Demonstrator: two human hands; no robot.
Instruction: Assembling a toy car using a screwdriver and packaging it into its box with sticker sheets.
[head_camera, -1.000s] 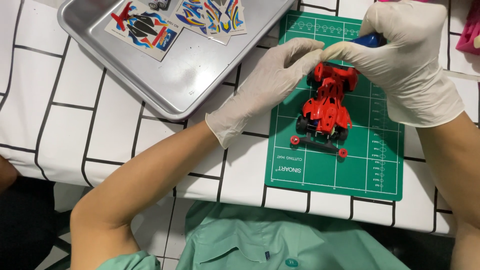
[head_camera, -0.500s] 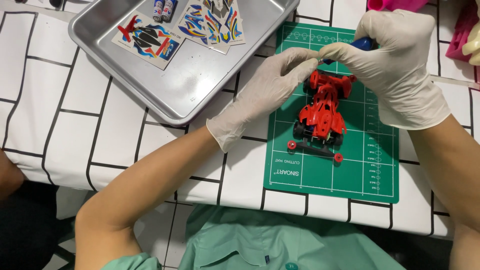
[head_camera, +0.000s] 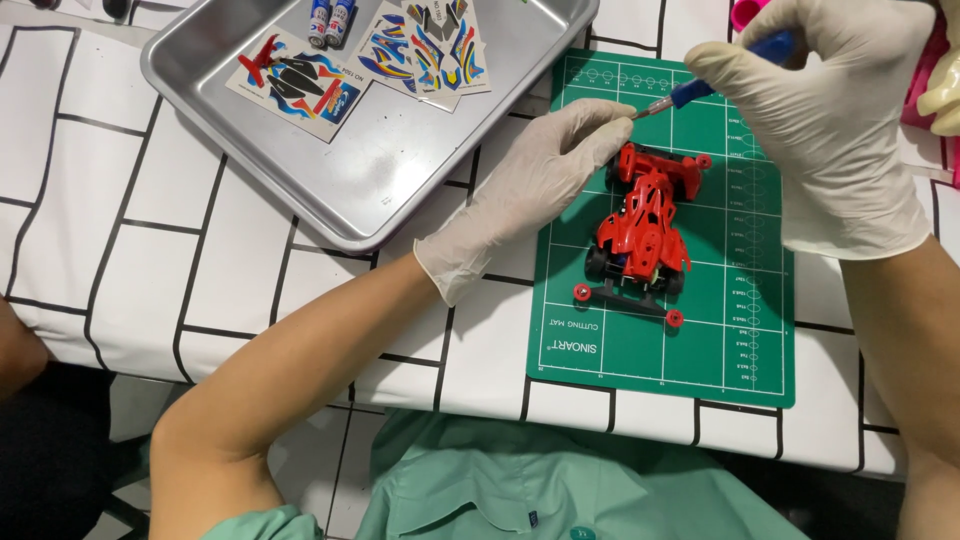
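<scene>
A red toy race car (head_camera: 640, 235) with black wheels stands on a green cutting mat (head_camera: 720, 330). My left hand (head_camera: 530, 190), in a white glove, rests on the mat's left edge with its fingertips against the car's far end. My right hand (head_camera: 830, 110), also gloved, is raised above the mat's far right and grips a blue-handled screwdriver (head_camera: 715, 80). Its metal tip points down-left toward my left fingertips, just above the car.
A metal tray (head_camera: 370, 190) at the far left holds colourful sticker sheets (head_camera: 300, 80) and two small batteries (head_camera: 330, 20). The table (head_camera: 120, 240) has a white cloth with black lines. Pink things lie at the far right edge (head_camera: 925, 85).
My right hand has lifted up and to the right, showing the blue screwdriver. The view has shifted so the tray, mat and car sit lower in the picture. My left hand stays at the car.
</scene>
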